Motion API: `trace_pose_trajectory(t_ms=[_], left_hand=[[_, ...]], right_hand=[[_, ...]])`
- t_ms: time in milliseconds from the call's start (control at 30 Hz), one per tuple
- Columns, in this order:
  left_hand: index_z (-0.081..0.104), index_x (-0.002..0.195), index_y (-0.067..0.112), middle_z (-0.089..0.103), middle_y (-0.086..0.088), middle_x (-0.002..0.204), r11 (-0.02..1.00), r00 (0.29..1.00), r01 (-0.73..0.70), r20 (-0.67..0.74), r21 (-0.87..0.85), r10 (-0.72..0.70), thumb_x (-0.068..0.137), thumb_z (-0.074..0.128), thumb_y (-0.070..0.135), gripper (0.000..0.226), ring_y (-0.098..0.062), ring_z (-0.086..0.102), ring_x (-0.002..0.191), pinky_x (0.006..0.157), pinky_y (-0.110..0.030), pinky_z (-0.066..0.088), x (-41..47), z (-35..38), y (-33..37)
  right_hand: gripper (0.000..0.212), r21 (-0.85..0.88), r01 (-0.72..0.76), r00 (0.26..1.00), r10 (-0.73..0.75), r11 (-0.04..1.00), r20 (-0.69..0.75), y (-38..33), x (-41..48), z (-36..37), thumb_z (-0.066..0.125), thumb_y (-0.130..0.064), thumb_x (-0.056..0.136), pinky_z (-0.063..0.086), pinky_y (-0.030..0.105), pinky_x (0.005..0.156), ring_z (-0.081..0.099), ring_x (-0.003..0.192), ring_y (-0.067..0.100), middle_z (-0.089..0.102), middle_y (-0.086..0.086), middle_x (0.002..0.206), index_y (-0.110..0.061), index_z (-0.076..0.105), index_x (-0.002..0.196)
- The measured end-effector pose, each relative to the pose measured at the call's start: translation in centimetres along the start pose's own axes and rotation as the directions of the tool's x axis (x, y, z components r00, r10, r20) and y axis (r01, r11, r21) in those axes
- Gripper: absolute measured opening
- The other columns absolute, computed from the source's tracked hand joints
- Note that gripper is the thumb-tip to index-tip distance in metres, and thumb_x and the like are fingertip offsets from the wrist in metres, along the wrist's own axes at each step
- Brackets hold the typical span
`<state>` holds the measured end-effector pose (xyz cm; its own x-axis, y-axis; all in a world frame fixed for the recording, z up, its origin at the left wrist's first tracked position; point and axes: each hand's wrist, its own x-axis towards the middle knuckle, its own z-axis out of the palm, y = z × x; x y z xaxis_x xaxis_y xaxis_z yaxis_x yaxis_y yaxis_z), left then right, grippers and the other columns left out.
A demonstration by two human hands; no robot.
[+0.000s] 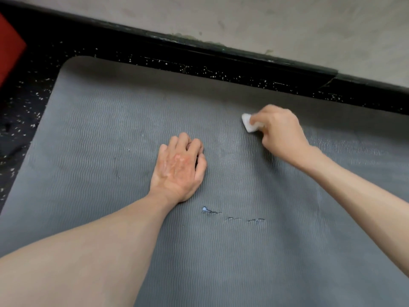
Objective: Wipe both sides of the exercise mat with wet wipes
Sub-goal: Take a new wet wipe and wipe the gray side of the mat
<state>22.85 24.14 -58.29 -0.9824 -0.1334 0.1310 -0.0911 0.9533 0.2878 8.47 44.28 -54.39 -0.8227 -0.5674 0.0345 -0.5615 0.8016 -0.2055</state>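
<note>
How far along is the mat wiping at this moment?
Done: little can be confirmed; a faint sheen on the mat near its middle may be wiped area. In hand: the right hand grips a wet wipe against the mat near its far edge; the left hand rests on the mat, fingers curled. Left: probably most of this face, which looks dry, and possibly the other side, unseen here.

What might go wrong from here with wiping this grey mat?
1. Small tears in the mat lie close to the left hand, on the person's side of it; the wet wipe might snag there and widen them.
2. The right hand grips the wipe as a small wad, so strips of the wide mat may well be missed.
3. The left hand rests on the mat, so the patch beneath it could go unwiped.
</note>
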Motion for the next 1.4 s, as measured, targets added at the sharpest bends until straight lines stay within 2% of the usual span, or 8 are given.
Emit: trace_pose_trajectory(t_ms=[133, 333, 533, 767, 900, 1133, 1333, 1400], left_hand=[[0.054, 0.093, 0.019, 0.036, 0.004, 0.090, 1.000, 1.000, -0.006, 0.005, -0.002, 0.006, 0.093, 0.031, 0.038, 0.029, -0.014, 0.031, 0.079, 0.069, -0.034, 0.025, 0.0, -0.1, 0.0], [0.054, 0.097, 0.018, 0.047, -0.002, 0.095, 1.000, 1.000, -0.001, 0.026, 0.012, 0.000, 0.094, 0.036, 0.036, 0.026, -0.017, 0.036, 0.082, 0.071, -0.033, 0.025, -0.1, -0.1, 0.0], [0.055, 0.098, 0.016, 0.046, -0.003, 0.096, 1.000, 1.000, -0.006, 0.020, -0.018, 0.006, 0.095, 0.037, 0.034, 0.025, -0.016, 0.032, 0.082, 0.072, -0.034, 0.025, 0.0, -0.1, 0.0], [0.053, 0.098, 0.018, 0.042, 0.000, 0.096, 1.000, 0.999, 0.000, 0.038, 0.011, 0.000, 0.095, 0.036, 0.035, 0.025, -0.016, 0.033, 0.084, 0.073, -0.034, 0.025, 0.0, -0.2, 0.0], [0.054, 0.098, 0.016, 0.043, -0.002, 0.096, 1.000, 1.000, -0.006, 0.024, -0.010, 0.006, 0.096, 0.038, 0.033, 0.023, -0.017, 0.031, 0.083, 0.073, -0.035, 0.026, 0.0, -0.1, 0.1], [0.053, 0.098, 0.016, 0.047, -0.005, 0.098, 1.000, 1.000, -0.016, 0.010, -0.007, 0.016, 0.097, 0.040, 0.032, 0.021, -0.022, 0.040, 0.087, 0.075, -0.037, 0.028, 0.0, -0.1, 0.1], [0.055, 0.099, 0.014, 0.048, -0.009, 0.100, 1.000, 1.000, -0.029, -0.010, 0.005, 0.029, 0.097, 0.043, 0.031, 0.021, -0.028, 0.043, 0.089, 0.075, -0.038, 0.027, 0.0, -0.1, 0.1], [0.054, 0.100, 0.014, 0.048, -0.008, 0.100, 1.000, 1.000, -0.029, -0.007, 0.008, 0.029, 0.097, 0.042, 0.031, 0.021, -0.027, 0.043, 0.089, 0.076, -0.038, 0.028, 0.1, -0.1, 0.1]], right_hand=[[0.038, -0.006, -0.096, 0.994, 0.096, 0.995, -0.055, -0.6, 1.6, 0.2, 0.058, 0.016, 0.068, 0.041, 0.034, 0.065, 0.060, 0.083, 0.039, 0.064, 0.012, 0.094, -0.009, 0.073, 0.092], [0.037, 0.058, 0.041, 0.999, -0.041, 0.998, 0.010, -3.0, -9.6, 0.2, 0.063, 0.021, 0.060, 0.045, 0.034, 0.057, 0.057, 0.069, 0.035, 0.061, 0.009, 0.083, -0.008, 0.069, 0.083], [0.035, 0.075, -0.061, 0.998, 0.063, 0.995, -0.031, -2.7, -6.7, 0.4, 0.060, 0.020, 0.063, 0.047, 0.036, 0.057, 0.057, 0.070, 0.037, 0.060, 0.011, 0.081, -0.007, 0.070, 0.084], [0.033, 0.144, 0.078, 0.995, -0.086, 0.986, 0.054, -4.5, -17.0, 0.0, 0.051, 0.010, 0.065, 0.046, 0.035, 0.051, 0.052, 0.068, 0.029, 0.059, 0.003, 0.087, -0.011, 0.066, 0.086], [0.031, 0.137, -0.100, 0.994, 0.103, 0.986, -0.021, -4.5, -13.3, 0.6, 0.062, 0.018, 0.069, 0.047, 0.036, 0.054, 0.053, 0.068, 0.033, 0.057, 0.008, 0.084, -0.006, 0.067, 0.089], [0.038, 0.155, 0.033, 0.997, -0.043, 0.987, 0.066, -8.2, -24.3, 0.6, 0.056, 0.012, 0.063, 0.044, 0.032, 0.049, 0.047, 0.073, 0.024, 0.052, 0.000, 0.092, -0.015, 0.058, 0.090], [0.042, 0.163, -0.156, 0.986, 0.164, 0.974, -0.035, -7.7, -19.8, 1.2, 0.059, 0.024, 0.061, 0.044, 0.036, 0.050, 0.046, 0.070, 0.026, 0.055, 0.006, 0.088, -0.008, 0.063, 0.088], [0.039, 0.172, -0.115, 0.991, 0.124, 0.978, -0.042, -8.7, -22.1, 1.5, 0.055, 0.021, 0.062, 0.042, 0.034, 0.055, 0.047, 0.071, 0.026, 0.055, 0.005, 0.090, -0.007, 0.064, 0.087]])
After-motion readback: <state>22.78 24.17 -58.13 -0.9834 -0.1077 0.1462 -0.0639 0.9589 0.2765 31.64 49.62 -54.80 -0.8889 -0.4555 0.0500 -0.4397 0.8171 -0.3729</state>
